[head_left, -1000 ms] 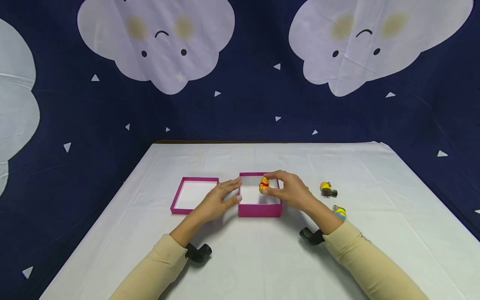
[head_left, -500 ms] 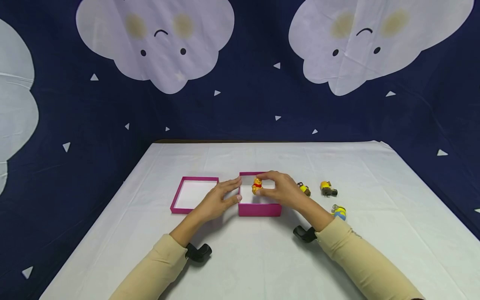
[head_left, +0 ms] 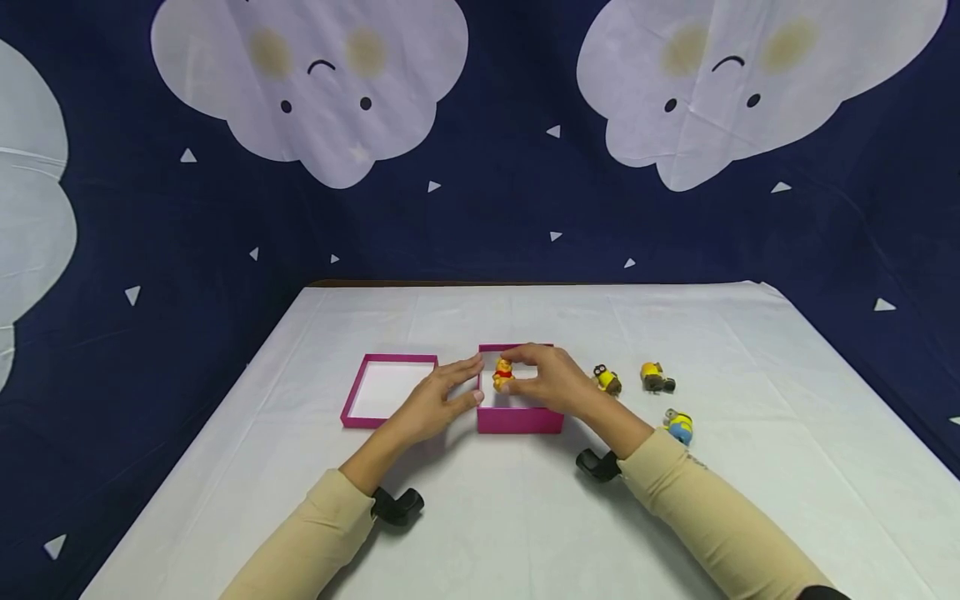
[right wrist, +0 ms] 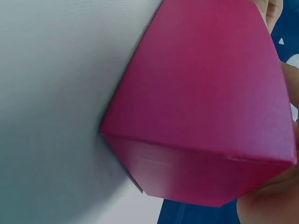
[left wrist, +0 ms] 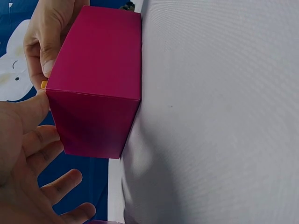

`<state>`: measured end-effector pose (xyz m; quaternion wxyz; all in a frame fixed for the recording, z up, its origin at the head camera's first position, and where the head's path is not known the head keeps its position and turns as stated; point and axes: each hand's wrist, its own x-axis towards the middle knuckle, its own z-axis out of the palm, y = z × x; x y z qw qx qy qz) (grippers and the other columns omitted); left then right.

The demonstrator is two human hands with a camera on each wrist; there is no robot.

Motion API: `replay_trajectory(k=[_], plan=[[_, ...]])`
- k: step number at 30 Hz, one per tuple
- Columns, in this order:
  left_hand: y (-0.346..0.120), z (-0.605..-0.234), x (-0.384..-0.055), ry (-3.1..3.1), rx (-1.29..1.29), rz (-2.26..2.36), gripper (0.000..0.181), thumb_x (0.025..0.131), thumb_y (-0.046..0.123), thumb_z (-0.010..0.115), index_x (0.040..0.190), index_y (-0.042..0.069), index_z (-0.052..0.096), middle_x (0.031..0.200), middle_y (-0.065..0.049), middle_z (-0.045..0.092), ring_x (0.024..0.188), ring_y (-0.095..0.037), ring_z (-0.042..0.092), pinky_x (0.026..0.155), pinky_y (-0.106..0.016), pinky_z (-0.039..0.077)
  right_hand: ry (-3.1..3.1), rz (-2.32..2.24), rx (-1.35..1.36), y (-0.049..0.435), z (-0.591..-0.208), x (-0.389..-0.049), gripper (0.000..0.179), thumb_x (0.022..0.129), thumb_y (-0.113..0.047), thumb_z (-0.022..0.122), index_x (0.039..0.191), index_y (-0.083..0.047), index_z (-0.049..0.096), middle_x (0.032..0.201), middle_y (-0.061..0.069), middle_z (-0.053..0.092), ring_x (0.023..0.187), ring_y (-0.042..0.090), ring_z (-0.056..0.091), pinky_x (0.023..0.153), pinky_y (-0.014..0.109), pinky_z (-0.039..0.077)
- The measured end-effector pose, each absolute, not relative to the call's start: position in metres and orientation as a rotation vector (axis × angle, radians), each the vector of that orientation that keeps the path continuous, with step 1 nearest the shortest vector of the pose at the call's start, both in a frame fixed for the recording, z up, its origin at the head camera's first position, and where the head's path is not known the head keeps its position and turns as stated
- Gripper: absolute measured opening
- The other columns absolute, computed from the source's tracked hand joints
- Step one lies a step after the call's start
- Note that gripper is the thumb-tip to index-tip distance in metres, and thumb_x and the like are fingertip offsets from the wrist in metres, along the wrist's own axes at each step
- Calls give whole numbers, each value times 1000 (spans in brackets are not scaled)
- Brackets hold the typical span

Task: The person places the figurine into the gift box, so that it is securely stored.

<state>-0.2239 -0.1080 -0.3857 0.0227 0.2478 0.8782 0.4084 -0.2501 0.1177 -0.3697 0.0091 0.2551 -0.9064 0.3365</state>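
Note:
A pink box [head_left: 520, 421] with a white inside stands uncovered on the table. Inside its outline, toward the left wall, my right hand [head_left: 558, 383] pinches a yellow bear figurine with a red shirt [head_left: 502, 375] between thumb and fingers. My left hand [head_left: 433, 404] touches the box's left side with thumb and fingertips, its fingers fairly straight. In the left wrist view, the thumb lies at the box's near top corner, and only a bit of the figurine shows above the rim. The right wrist view shows mostly the box's outer walls; the figurine is hidden there.
A pink-rimmed lid [head_left: 393, 358] lies inside up, left of the box. To the right are a minion figurine with brown clothing [head_left: 609, 382], another yellow and dark minion [head_left: 656, 377] lying over, and a blue-clad minion [head_left: 678, 425]. A dark cloud-print cloth hangs behind the table.
My right hand has moved left over the box with the bear figurine, toward the left wall. The brown-clad minion has come into sight behind it. My left hand has stayed in place.

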Motion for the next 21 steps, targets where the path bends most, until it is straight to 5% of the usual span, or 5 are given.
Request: replay_trajectory(k=[21], plan=[[-107, -387, -225, 2725, 782, 1271, 52, 92, 24, 61, 139, 7, 45, 152, 0, 38, 143, -29, 29, 117, -50, 22, -2934, 903, 769, 104, -371, -252, 51, 78, -34, 76, 121, -12, 64, 122, 6, 66, 114, 24, 61, 98, 43, 49]])
